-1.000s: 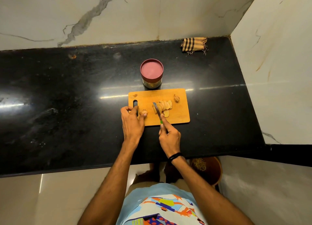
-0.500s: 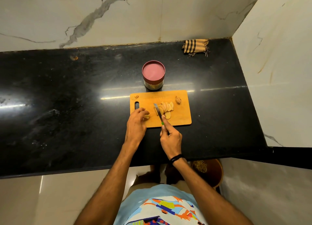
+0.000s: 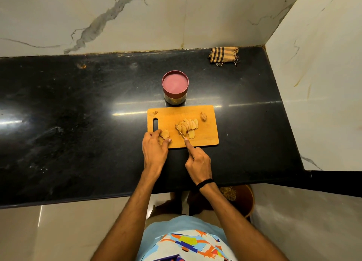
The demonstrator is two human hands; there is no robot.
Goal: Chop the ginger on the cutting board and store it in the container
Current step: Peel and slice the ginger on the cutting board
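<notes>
- Wooden cutting board (image 3: 207, 136) had a fan of ginger slices (image 3: 189, 125) mid-board, so I'd say chopping was maybe half done.
- Left hand (image 3: 154, 151) pinched an uncut ginger chunk (image 3: 165, 134) at the board's near-left corner; a small nub (image 3: 203, 116) sat far right.
- Right hand (image 3: 198, 161), well apart from the left, gripped the knife (image 3: 179, 132), forefinger along its spine, tip at the slices.
- Container (image 3: 175, 100) behind the board had its red lid (image 3: 175, 82) on, nothing stored yet.

Pale, fanned ginger slices (image 3: 189, 124) lie on the wooden cutting board (image 3: 205, 137), an unsliced knob (image 3: 165, 133) near its handle slot (another stub (image 3: 203, 116) by the far edge); the maroon-lidded steel container (image 3: 175, 88) stands just behind.
</notes>
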